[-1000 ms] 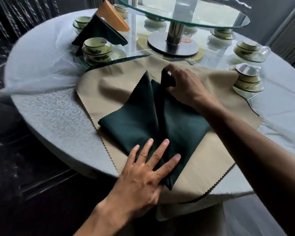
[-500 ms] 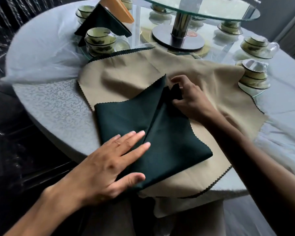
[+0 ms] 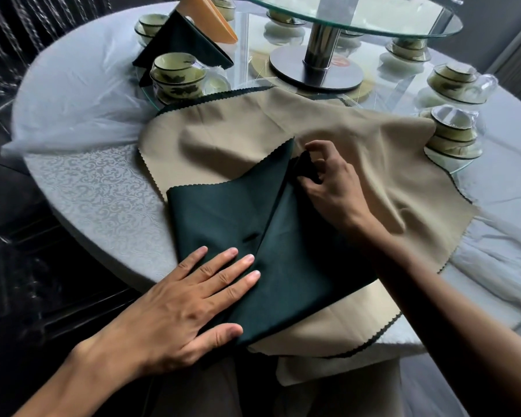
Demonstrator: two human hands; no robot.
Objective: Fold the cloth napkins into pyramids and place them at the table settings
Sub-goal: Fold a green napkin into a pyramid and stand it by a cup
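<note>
A dark green napkin (image 3: 253, 236), partly folded with a raised crease down its middle, lies on a spread tan napkin (image 3: 358, 139) at the table's near edge. My left hand (image 3: 187, 305) presses flat on the green napkin's near left part, fingers straight. My right hand (image 3: 328, 182) pinches the green napkin's far corner between thumb and fingers. Two finished pyramids, a dark green pyramid (image 3: 184, 40) and an orange pyramid (image 3: 208, 19), stand at the far left by a bowl setting.
The round table (image 3: 88, 200) wears a pale patterned cloth. A glass turntable (image 3: 358, 13) on a steel post stands at the back. Stacked green-rimmed bowls (image 3: 178, 73) sit far left; more bowls (image 3: 451, 127) sit on the right.
The green napkin was turned and shifted left under my hands. My left hand moved from its near tip to its left part. My right hand stayed pinching the far corner.
</note>
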